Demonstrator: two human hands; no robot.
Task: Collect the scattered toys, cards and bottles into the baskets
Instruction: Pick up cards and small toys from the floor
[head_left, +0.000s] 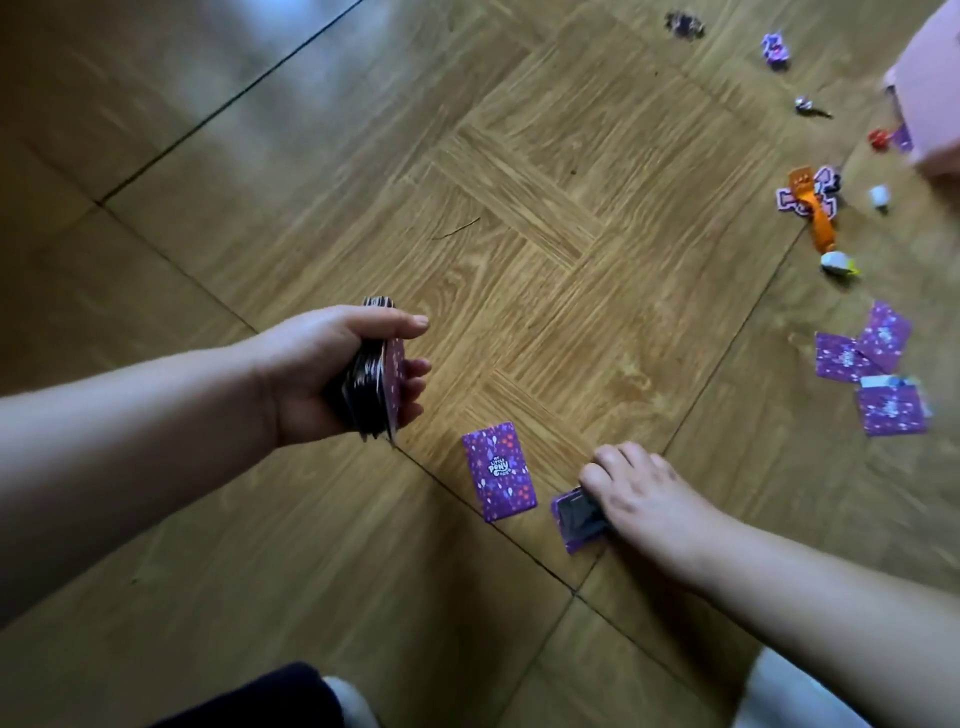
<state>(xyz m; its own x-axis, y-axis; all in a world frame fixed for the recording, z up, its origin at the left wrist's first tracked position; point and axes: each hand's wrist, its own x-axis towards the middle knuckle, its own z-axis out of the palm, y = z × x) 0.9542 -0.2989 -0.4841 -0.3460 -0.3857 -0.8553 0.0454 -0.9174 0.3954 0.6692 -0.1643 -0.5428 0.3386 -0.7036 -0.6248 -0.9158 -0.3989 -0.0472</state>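
Left hand grips card stack | right hand fingers curled on floor card | loose card just beside, between hands | pink basket far right, contents hidden

On the floor, lone card between card stack, left, and second card, right.

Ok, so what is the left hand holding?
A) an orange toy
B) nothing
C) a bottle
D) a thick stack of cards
D: the left hand grips a thick stack of cards, purple back facing out; the right hand curls its fingers onto a single card on the floor.
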